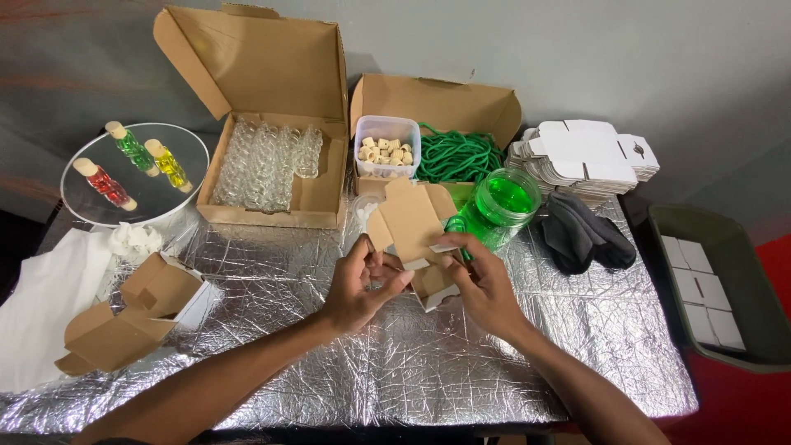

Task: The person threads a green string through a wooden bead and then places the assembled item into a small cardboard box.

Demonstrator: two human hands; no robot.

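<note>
Both hands meet over the middle of the foil-covered table (412,371). A small brown cardboard box (414,224) with its flaps up is held between them. My left hand (358,284) grips its left side, and something clear seems to sit between the fingers; I cannot tell what. My right hand (482,276) holds the box's lower right part, fingers curled on a flap. Just behind the box stands a jar of green liquid (501,204).
An open carton of clear glass bottles (268,161) stands at the back left, beside a tub of corks (386,148) and a box of green cord (457,155). Flat white box blanks (585,156), a dark cloth (581,231), a green tray (717,288), a mirror with three filled bottles (136,169) and folded boxes (136,317) lie around.
</note>
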